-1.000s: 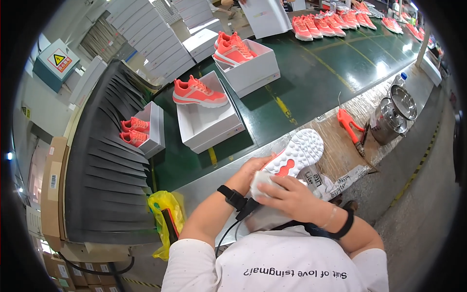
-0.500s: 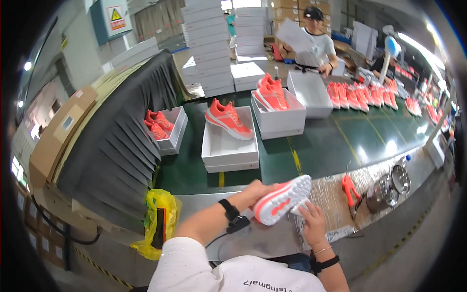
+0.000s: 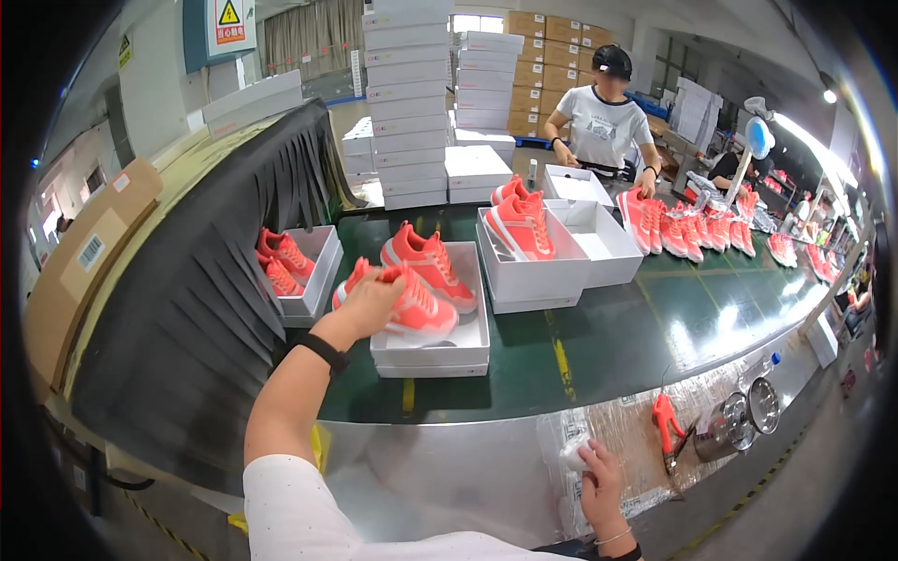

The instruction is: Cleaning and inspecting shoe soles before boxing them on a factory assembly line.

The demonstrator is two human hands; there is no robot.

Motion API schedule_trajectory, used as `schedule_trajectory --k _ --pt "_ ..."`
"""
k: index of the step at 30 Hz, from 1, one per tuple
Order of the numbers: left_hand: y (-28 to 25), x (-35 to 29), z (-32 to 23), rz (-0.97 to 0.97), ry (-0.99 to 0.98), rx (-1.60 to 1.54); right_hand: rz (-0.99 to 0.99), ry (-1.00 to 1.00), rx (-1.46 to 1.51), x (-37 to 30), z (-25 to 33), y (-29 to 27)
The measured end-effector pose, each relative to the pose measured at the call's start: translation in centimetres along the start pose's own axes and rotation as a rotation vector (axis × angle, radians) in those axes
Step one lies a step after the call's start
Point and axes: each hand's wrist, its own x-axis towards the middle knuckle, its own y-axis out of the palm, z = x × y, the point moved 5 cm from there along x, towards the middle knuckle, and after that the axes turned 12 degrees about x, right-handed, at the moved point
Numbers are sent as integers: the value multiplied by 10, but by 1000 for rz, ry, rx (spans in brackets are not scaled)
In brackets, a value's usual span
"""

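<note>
My left hand grips a coral sneaker with a white sole, held over the near part of an open white shoebox. Its mate, another coral sneaker, rests in that box just behind. Low at the right, my right hand pinches a small wad of white cloth above the plastic-covered cardboard on the bench edge. The held shoe is slightly blurred, and my left fingers partly cover its heel end.
To the right, a white shoebox carries coral sneakers, and one at the left holds a pair. A co-worker stands across the green belt, touching a row of sneakers. A red-handled air gun and metal pot lie right.
My left hand has carried the sneaker from the bench edge forward and left to the shoebox. My right hand has come off the shoe with the cloth. The co-worker now reaches to the sneakers.
</note>
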Motion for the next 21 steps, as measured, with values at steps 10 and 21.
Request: schedule_trajectory --k 10,21 --pt "3 136 19 160 -156 -61 -60 157 -7 -1 -28 6" --pt "120 135 45 517 -213 424 -107 231 47 -14 -43 -3"
